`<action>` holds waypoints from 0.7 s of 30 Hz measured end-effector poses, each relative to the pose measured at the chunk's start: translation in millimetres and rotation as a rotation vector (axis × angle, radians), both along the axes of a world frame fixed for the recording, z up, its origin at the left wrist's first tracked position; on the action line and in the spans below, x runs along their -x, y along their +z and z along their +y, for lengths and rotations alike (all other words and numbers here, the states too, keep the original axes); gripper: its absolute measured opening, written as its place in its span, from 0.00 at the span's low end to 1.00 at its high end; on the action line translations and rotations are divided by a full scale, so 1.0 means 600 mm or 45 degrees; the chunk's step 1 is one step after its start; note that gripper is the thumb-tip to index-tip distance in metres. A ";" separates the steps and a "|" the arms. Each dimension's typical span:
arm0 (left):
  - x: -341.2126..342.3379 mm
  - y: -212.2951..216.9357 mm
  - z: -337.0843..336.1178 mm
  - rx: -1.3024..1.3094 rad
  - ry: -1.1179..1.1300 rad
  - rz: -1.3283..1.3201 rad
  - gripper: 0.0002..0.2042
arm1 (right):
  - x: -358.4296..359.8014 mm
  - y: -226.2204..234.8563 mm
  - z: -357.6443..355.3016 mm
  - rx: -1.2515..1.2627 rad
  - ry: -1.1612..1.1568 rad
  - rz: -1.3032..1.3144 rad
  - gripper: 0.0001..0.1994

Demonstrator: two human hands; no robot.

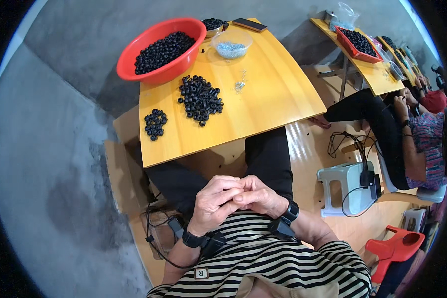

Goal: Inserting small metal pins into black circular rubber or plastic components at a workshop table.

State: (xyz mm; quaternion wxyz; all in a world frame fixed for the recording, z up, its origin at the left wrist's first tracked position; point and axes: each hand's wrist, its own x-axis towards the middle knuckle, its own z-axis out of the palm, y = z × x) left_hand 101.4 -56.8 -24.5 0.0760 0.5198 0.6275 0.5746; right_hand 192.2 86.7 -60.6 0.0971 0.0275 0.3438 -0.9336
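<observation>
I note the yellow wooden tabletop (263, 99) ahead of me, filling the twelve o'clock field. At its eleven o'clock corner stands a round red plastic basin (149, 69) heaped with small black rubber rings (164, 48). At one o'clock from the basin sits a clear plastic bowl (231, 42) of small silvery metal parts, and a dark flat phone (250, 24) lies just beyond it.

On the bare wood lie two heaps of the same black rings: a larger pile (200, 99) near centre, a smaller pile (155, 123) at its eight o'clock. A scatter of silvery parts (240, 85) lies at two o'clock from the larger pile.

My left hand (214, 202) and right hand (259, 196) are at six o'clock, over my lap, well apart from the tabletop, pressed together fingertip to fingertip. Whether they pinch a ring between them I cannot tell.

My judgement: the basin remains well filled and the piles are modest, so most of the work appears outstanding.
</observation>
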 end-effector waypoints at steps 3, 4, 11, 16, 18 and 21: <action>0.001 -0.002 -0.004 0.023 -0.029 -0.059 0.09 | -0.004 -0.011 0.004 0.073 0.072 -0.007 0.12; -0.001 -0.001 -0.005 0.015 -0.029 -0.092 0.09 | -0.004 -0.009 0.006 0.118 0.093 -0.036 0.12; 0.003 -0.004 -0.009 0.076 -0.031 -0.029 0.10 | -0.002 -0.012 0.018 -0.084 0.126 -0.106 0.09; 0.003 -0.009 -0.011 0.090 -0.028 0.022 0.11 | -0.001 0.005 0.020 -0.261 0.105 -0.161 0.07; 0.001 -0.009 -0.009 0.098 -0.012 0.049 0.12 | -0.002 0.004 0.018 -0.381 0.080 -0.139 0.05; 0.000 -0.015 -0.011 0.074 -0.002 -0.030 0.13 | -0.006 -0.001 0.007 -0.296 -0.039 -0.112 0.05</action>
